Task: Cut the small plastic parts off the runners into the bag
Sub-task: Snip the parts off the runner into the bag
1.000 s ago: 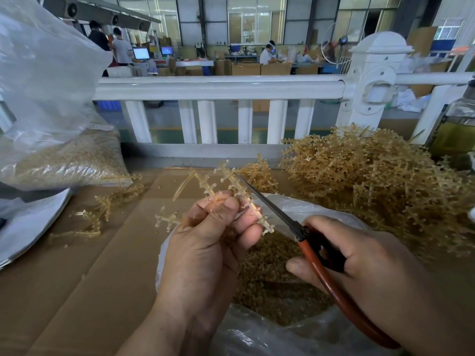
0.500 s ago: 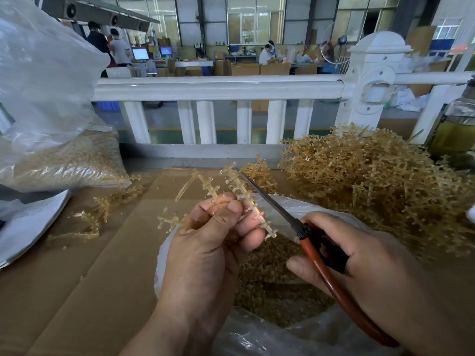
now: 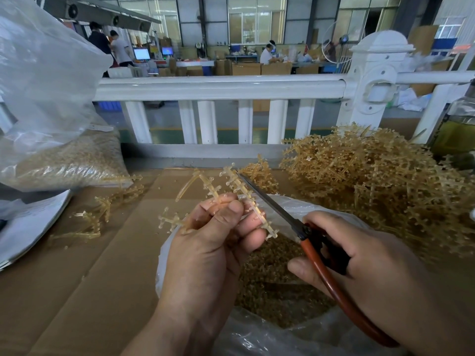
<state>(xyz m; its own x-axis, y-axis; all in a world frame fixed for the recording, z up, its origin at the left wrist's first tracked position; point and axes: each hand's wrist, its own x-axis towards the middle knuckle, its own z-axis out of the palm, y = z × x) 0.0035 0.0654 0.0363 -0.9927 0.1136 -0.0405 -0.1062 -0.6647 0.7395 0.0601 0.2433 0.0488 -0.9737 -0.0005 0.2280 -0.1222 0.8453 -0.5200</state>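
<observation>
- Your left hand (image 3: 210,242) was held up over the open mouth of the bag (image 3: 282,337), its back toward you. The thumb and fingers were curled in, pinching a translucent runner (image 3: 246,199).
- Your right hand (image 3: 365,265) came in from the lower right, its fingers wrapped round the red-brown handles of the scissors (image 3: 272,204).
- The runner's longest branch slanted from far upper left to near lower right, short pegs along both sides. Other branches fanned up and left from your grip.
- The scissors pointed away from you and to the left. Their blades read as one thin dark line lying along the right side of that branch.
- The clear bag lay on the cardboard (image 3: 90,278) under both hands, holding a heap of small cut parts (image 3: 270,273).
- A pile of runners (image 3: 372,181) sat to the right.
</observation>
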